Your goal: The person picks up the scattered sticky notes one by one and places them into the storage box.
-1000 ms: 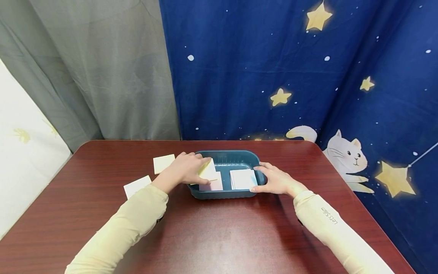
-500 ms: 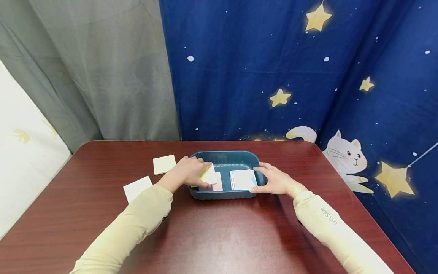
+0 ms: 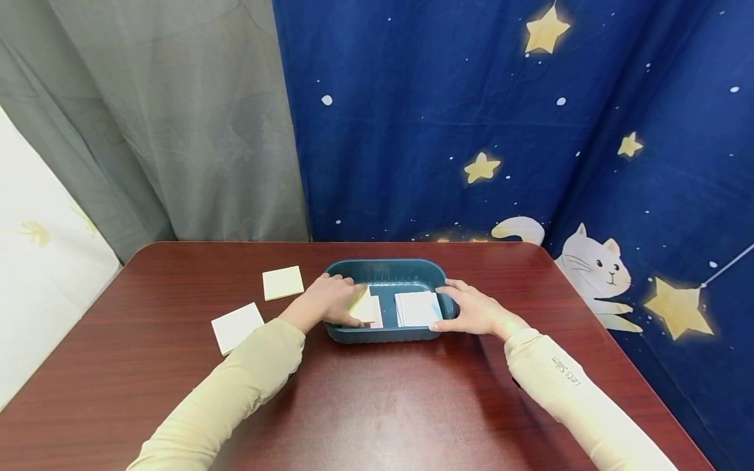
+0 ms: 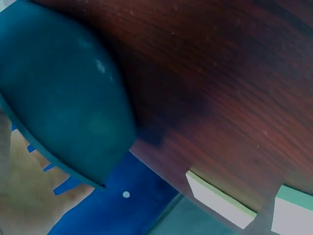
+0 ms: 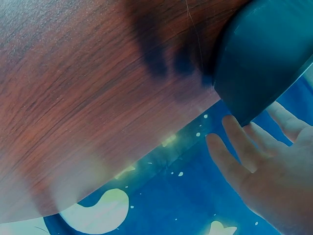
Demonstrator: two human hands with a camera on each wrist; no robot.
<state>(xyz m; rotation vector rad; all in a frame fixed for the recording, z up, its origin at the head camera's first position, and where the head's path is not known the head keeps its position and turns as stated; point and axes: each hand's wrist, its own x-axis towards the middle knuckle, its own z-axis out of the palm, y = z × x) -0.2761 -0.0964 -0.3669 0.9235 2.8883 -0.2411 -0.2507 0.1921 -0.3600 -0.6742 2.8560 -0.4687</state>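
Observation:
A dark teal plastic bin (image 3: 385, 335) stands on the table. My left hand (image 3: 325, 302) reaches over its left end and holds a pale yellow sticky note pad (image 3: 360, 306) between thumb and fingers, low inside the bin. Beneath that pad, a pale pinkish pad (image 3: 377, 313) shows partly. White note pads (image 3: 418, 309) with a bluish edge lie in the bin's right half. My right hand (image 3: 476, 309) holds the bin's right end, thumb at the front rim and fingers at the back. In the left wrist view, the bin wall hides the left fingertips and the held pad.
On the reddish-brown table (image 3: 377, 405), left of the bin, lie a pale yellow note pad (image 3: 283, 282) and a white one (image 3: 237, 327). The table's far edge runs behind the bin, close to a grey curtain (image 3: 224, 131) and a starry blue curtain (image 3: 412, 131).
My left hand has shifted right and lower into the bin with the yellow pad, which now covers more of the pinkish pad. The right hand has stayed put.

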